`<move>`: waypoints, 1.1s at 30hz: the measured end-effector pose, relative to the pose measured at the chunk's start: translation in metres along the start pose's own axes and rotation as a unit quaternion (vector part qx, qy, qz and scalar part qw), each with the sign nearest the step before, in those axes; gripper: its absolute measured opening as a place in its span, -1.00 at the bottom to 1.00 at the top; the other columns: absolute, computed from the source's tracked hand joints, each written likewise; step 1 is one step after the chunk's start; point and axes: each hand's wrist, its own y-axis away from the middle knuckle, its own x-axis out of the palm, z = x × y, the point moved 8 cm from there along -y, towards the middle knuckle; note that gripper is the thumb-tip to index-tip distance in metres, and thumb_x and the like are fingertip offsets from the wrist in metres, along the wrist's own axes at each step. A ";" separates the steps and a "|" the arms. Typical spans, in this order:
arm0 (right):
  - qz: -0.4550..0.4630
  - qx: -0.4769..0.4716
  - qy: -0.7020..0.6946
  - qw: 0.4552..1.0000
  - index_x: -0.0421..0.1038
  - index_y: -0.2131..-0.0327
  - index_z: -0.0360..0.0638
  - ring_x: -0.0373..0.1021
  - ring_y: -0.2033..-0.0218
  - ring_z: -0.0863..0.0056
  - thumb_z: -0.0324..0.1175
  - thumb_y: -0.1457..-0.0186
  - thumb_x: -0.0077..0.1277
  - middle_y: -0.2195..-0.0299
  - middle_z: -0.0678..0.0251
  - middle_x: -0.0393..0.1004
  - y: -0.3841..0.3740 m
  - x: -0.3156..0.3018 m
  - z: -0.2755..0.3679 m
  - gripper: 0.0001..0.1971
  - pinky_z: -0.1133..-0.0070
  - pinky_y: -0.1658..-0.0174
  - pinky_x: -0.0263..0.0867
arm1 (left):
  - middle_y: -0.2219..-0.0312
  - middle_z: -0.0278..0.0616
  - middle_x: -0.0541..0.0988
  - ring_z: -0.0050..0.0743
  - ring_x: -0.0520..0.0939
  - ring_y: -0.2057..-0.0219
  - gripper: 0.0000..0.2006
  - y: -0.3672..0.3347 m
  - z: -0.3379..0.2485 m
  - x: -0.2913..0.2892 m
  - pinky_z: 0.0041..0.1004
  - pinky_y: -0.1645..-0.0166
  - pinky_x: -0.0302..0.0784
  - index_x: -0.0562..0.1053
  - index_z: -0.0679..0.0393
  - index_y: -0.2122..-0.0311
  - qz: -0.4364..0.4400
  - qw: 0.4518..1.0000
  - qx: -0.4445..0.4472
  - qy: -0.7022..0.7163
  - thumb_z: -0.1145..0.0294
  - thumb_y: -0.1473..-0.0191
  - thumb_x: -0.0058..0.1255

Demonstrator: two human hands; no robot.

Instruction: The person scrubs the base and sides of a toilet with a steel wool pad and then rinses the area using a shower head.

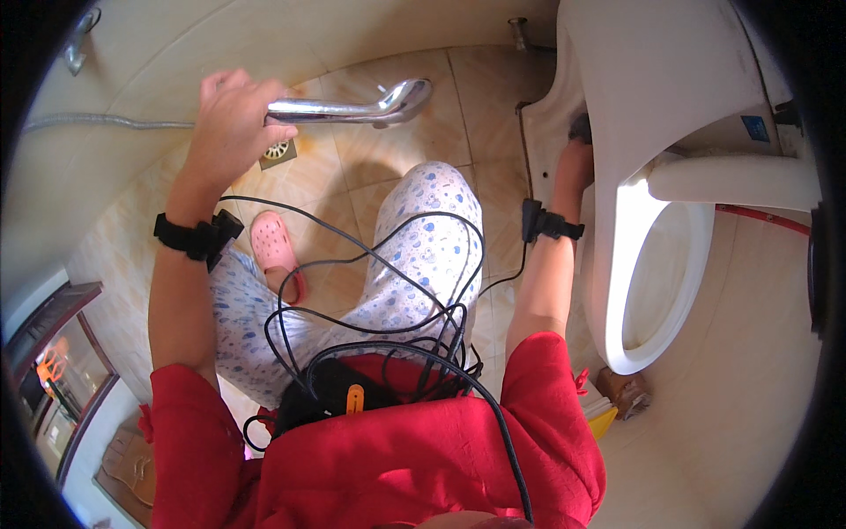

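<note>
The left hand (231,128) is wrapping closed round the shower head (352,109), holding it well left of the toilet (617,97). The right hand (575,166) is sitting at the toilet's left side, partly hidden, something dark (580,128) showing by its fingers; I can't tell how closed it is.

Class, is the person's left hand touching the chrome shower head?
Touching. The head view shows the left hand wrapped around the chrome shower head at its handle end.
</note>
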 end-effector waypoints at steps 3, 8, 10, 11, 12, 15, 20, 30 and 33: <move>0.022 0.045 0.002 0.999 0.19 0.01 -0.29 0.20 0.03 0.05 -0.37 0.00 -0.13 0.07 0.00 0.30 -0.009 0.008 -0.032 -0.56 0.38 -0.02 0.12 | 0.59 -0.25 0.39 -0.29 0.39 0.38 -0.71 0.000 -0.001 0.006 -0.29 0.06 0.12 0.41 0.13 0.43 0.018 1.000 -0.013 -0.004 0.30 0.35 0.19; 0.098 0.149 -0.023 0.984 0.13 -0.02 -0.29 0.20 0.03 0.04 -0.34 0.00 -0.13 0.07 -0.01 0.30 -0.011 0.037 -0.065 -0.52 0.37 -0.01 0.13 | 0.58 -0.25 0.40 -0.29 0.39 0.38 -0.72 -0.008 0.002 0.005 -0.30 0.06 0.13 0.41 0.14 0.43 0.020 0.999 -0.014 -0.027 0.29 0.33 0.17; 0.143 0.196 -0.012 0.970 0.11 -0.04 -0.29 0.20 0.03 0.04 -0.32 0.00 -0.13 0.07 -0.02 0.30 -0.006 0.047 -0.064 -0.50 0.36 -0.01 0.13 | 0.58 -0.25 0.40 -0.29 0.38 0.39 -0.72 -0.010 0.001 0.007 -0.30 0.06 0.12 0.42 0.15 0.42 0.029 0.999 -0.021 -0.019 0.28 0.31 0.16; 0.166 0.215 -0.001 0.962 0.10 -0.04 -0.29 0.20 0.03 0.04 -0.32 0.00 -0.13 0.07 -0.02 0.30 -0.003 0.052 -0.061 -0.49 0.36 -0.01 0.14 | 0.58 -0.25 0.40 -0.28 0.38 0.39 -0.71 -0.010 0.002 0.008 -0.30 0.05 0.12 0.42 0.15 0.41 0.036 0.999 -0.027 -0.011 0.27 0.30 0.15; 0.188 0.230 0.012 0.955 0.09 -0.05 -0.29 0.20 0.03 0.03 -0.31 0.00 -0.13 0.07 -0.02 0.29 0.003 0.055 -0.054 -0.48 0.35 -0.01 0.14 | 0.58 -0.25 0.40 -0.28 0.38 0.39 -0.71 -0.007 0.005 0.007 -0.30 0.05 0.12 0.42 0.15 0.41 0.037 0.999 -0.031 -0.012 0.27 0.30 0.15; 0.242 0.250 0.061 0.936 -0.01 -0.08 -0.29 0.22 0.05 0.02 -0.27 0.01 -0.14 0.08 -0.05 0.29 0.034 0.065 -0.040 -0.42 0.33 0.02 0.16 | 0.65 -0.31 0.41 -0.32 0.37 0.42 -0.79 0.002 0.013 -0.005 -0.28 0.05 0.11 0.42 0.11 0.48 -0.027 1.000 0.000 0.011 0.31 0.30 0.14; 0.212 0.032 0.239 0.947 0.29 0.18 -0.39 0.37 0.26 0.04 -0.31 -0.01 -0.18 0.16 -0.13 0.31 0.106 0.097 -0.045 -0.65 0.23 0.26 0.32 | 0.66 -0.30 0.43 -0.34 0.38 0.43 -0.78 0.015 0.031 -0.015 -0.30 0.05 0.12 0.42 0.13 0.48 -0.047 0.999 0.009 0.021 0.30 0.30 0.15; 0.207 0.505 -0.261 0.796 0.26 0.24 -0.32 0.37 0.66 0.42 -0.22 -0.05 -0.20 0.59 0.10 0.46 0.060 0.078 -0.118 -0.67 0.54 0.61 0.26 | 0.61 -0.24 0.41 -0.27 0.38 0.40 -0.73 0.028 0.037 0.001 -0.28 0.06 0.12 0.44 0.12 0.41 -0.013 1.000 0.013 -0.011 0.25 0.29 0.13; 0.119 0.526 -0.321 0.779 0.31 0.37 -0.33 0.33 0.73 0.48 -0.21 -0.06 -0.24 0.65 0.12 0.43 0.070 0.079 -0.073 -0.69 0.61 0.69 0.21 | 0.61 -0.25 0.41 -0.28 0.38 0.40 -0.74 0.034 0.041 0.000 -0.29 0.05 0.12 0.43 0.12 0.42 -0.023 1.000 0.007 -0.009 0.26 0.28 0.12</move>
